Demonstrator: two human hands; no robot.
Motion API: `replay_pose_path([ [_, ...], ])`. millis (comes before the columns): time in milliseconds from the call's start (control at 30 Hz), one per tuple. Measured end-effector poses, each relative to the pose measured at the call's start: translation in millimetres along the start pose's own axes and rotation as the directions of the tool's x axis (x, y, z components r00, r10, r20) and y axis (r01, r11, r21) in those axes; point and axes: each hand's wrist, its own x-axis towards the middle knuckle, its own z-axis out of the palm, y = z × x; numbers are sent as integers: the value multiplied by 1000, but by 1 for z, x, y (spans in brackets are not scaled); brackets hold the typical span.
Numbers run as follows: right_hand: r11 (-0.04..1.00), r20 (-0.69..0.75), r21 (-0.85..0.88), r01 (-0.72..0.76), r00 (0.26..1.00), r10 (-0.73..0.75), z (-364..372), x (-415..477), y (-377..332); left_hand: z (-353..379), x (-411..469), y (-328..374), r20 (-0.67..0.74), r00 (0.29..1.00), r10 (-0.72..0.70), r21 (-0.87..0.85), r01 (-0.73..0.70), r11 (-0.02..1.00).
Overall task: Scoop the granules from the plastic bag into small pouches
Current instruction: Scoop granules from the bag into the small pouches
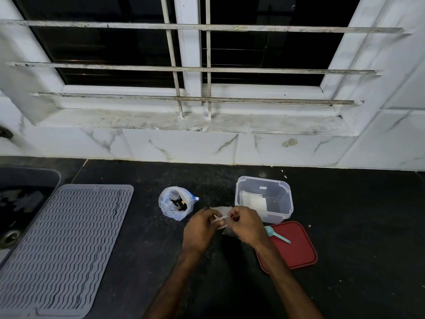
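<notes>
The small pouch (221,211) is held between your two hands over the middle of the counter (138,261), in front of the other things. Your left hand (200,229) and right hand (247,226) meet at its top edge. The fingers (231,215) of both hands are curled in and pinch the thin, pale material, with your knuckles hiding most of it.

Just right of your right wrist, a red lid (296,247) lies flat on the counter. A teal scoop (277,234) rests on its far left corner, the bowl end tucked behind your right hand.

Beyond the lid stands a clear container (285,203), open at the top, with white sheets (251,200) lying in its left half. A small white label sits on its far wall, too small for you to read.

Left of the container, apart from it, the plastic bag (171,208) stands with its mouth open and dark granules (180,204) showing inside. No print on it can be made out.

At the counter's left end a ribbed grey mat (66,238) lies beside the sink (20,196). Past the counter's back edge rise marbled wall tiles, then a stained window sill (184,122) with white bars (195,69).
</notes>
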Motion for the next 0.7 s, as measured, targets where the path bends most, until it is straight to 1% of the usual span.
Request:
replay_pose_path([
  [33,999,9,-36,12,1000,-11,1,-1,-1,-1,0,1,-8,1000,20,139,-19,990],
  [67,998,13,-66,16,1000,-15,2,-1,-3,0,0,2,-24,999,23,231,-17,973],
  [167,985,-13,-173,5,1000,-7,2,-2,-11,3,1,8,-59,998,-37,342,55,938],
  [233,977,-60,-214,-4,998,-9,1,-2,-15,6,1,10,-60,997,-42,364,61,929],
  [267,977,-91,-214,-3,996,-17,2,-3,-16,6,1,11,-50,998,-32,349,48,936],
  [333,982,-136,-188,-5,991,-21,4,-5,-16,6,3,12,-31,999,-23,257,30,966],
  [400,991,-136,-129,-23,991,6,7,-6,-15,7,2,14,-15,999,-32,165,34,986],
  [433,994,-122,-101,-33,992,21,9,-6,-15,8,2,15,-7,999,-33,148,34,988],
  [500,996,-83,-86,-27,996,19,12,-6,-15,10,1,16,12,999,-32,174,29,984],
  [600,993,-23,-117,10,1000,-13,14,-7,-15,9,4,10,36,999,-40,307,27,951],
  [700,978,-36,-208,10,999,-18,12,-5,-17,2,7,8,-27,996,-90,414,93,906],
])
